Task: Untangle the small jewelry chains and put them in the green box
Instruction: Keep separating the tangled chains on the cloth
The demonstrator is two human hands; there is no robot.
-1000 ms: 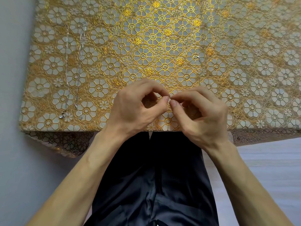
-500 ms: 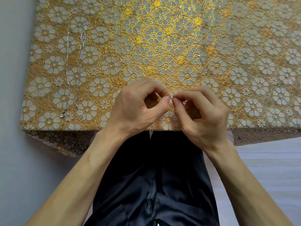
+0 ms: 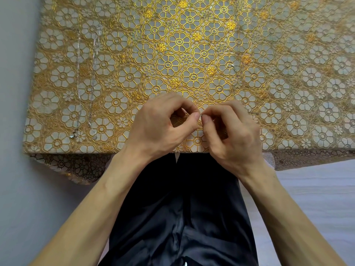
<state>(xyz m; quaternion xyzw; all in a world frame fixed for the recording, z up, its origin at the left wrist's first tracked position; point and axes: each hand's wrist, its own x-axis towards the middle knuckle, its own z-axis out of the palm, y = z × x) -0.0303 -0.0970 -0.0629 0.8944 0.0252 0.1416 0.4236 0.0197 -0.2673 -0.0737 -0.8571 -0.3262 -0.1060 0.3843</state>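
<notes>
My left hand [image 3: 163, 125] and my right hand [image 3: 232, 135] meet fingertip to fingertip near the table's front edge, both pinching a thin silver chain [image 3: 235, 72] whose free end trails away up and to the right over the cloth. Most of that chain is hard to make out against the pattern. Two other silver chains [image 3: 94, 73] lie straightened side by side at the far left of the table, each ending in a small pendant near the front edge. The green box is not in view.
A gold floral tablecloth [image 3: 192, 45] covers the table and hangs over the front edge. A grey wall [image 3: 13, 93] runs along the left side. My dark trousers sit below the table edge, with pale floor to the right.
The hands have stayed pinched together in the same spot; only slight finger movement shows. The two chains at the left have not moved.
</notes>
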